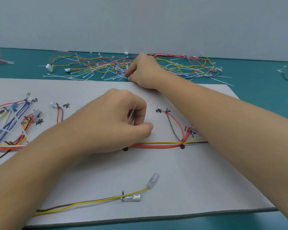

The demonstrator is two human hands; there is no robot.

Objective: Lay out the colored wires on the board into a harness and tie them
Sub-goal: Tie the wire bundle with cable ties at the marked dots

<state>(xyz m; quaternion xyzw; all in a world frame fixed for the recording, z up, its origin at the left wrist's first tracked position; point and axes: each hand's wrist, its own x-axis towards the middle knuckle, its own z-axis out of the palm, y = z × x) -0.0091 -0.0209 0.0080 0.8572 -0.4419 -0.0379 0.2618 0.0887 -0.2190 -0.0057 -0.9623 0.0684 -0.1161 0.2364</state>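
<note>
A grey board [156,163] lies in front of me with colored wires routed across it. A bundle of red and yellow wires [156,144] runs across its middle. My left hand [113,123] rests over this bundle and pinches a thin white cable tie [132,112] between curled fingers and thumb. My right hand [143,72] reaches past the board's far edge and pinches at a pile of white cable ties [93,73]. A yellow and brown wire pair [90,201] with clear terminals lies near the front edge.
A tangle of loose colored wires [189,65] with white connectors lies on the teal table [264,83] behind the board. Blue, red and yellow branches [15,120] fan out at the board's left, beside handwritten labels. A grey wall stands behind.
</note>
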